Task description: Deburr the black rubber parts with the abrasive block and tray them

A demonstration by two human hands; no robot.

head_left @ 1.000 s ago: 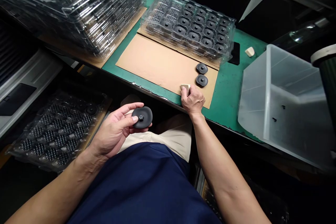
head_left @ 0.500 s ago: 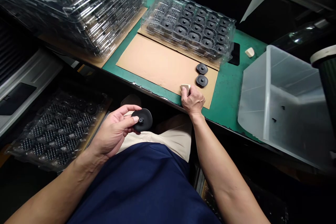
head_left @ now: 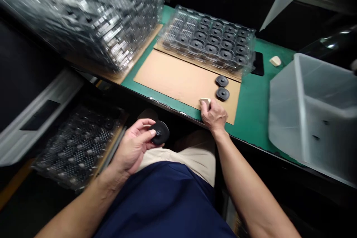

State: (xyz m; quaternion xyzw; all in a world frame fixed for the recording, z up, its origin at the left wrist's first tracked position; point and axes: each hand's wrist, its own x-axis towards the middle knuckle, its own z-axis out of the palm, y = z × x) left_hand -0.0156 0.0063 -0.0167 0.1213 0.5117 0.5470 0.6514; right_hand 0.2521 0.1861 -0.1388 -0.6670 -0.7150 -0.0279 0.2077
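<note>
Above my lap, my left hand (head_left: pixel 136 142) pinches a black rounded disc part (head_left: pixel 161 132) with a small raised stud at its centre. My right hand (head_left: pixel 214 116) rests at the table's front edge, closed around a small cream-coloured block (head_left: pixel 205 101) whose top sticks out past the thumb. Under that hand lies a flat sheet of cardboard (head_left: pixel 173 75). Two more black disc parts, an upper one (head_left: pixel 222 80) and a lower one (head_left: pixel 222 94), lie on the cardboard just beyond my right hand.
Behind the cardboard stands a clear plastic tray (head_left: pixel 192 47) partly filled with black discs. Tall stacked trays (head_left: pixel 111 26) rise at the left. A translucent bin (head_left: pixel 284 115) stands right, near another cream block (head_left: pixel 275 61) and a black flat object (head_left: pixel 259 64). Another tray (head_left: pixel 75 145) sits low left.
The whole view has shifted, so the scene sits lower and further right. Both hands keep their grips, on the disc part and on the cream block, with little movement against the table.
</note>
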